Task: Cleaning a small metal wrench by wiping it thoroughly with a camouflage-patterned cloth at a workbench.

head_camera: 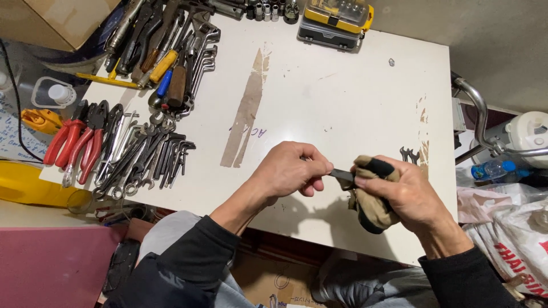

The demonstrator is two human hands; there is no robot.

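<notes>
The table (342, 108) lies bare from centre toward twelve and three o'clock; wrenches (142, 154) and pliers (77, 142) crowd nine, screwdrivers (160, 51) eleven, a yellow case (337, 20) twelve.

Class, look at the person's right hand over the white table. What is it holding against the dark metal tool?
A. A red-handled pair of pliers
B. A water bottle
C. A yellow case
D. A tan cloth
D: the right hand grips a crumpled tan cloth around the end of the dark metal tool, which the left hand pinches.

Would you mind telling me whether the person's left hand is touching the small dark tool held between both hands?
Touching. The head view shows the left hand pinching one end of the dark tool between its fingertips, while the right hand wraps the other end in a tan cloth.
</notes>
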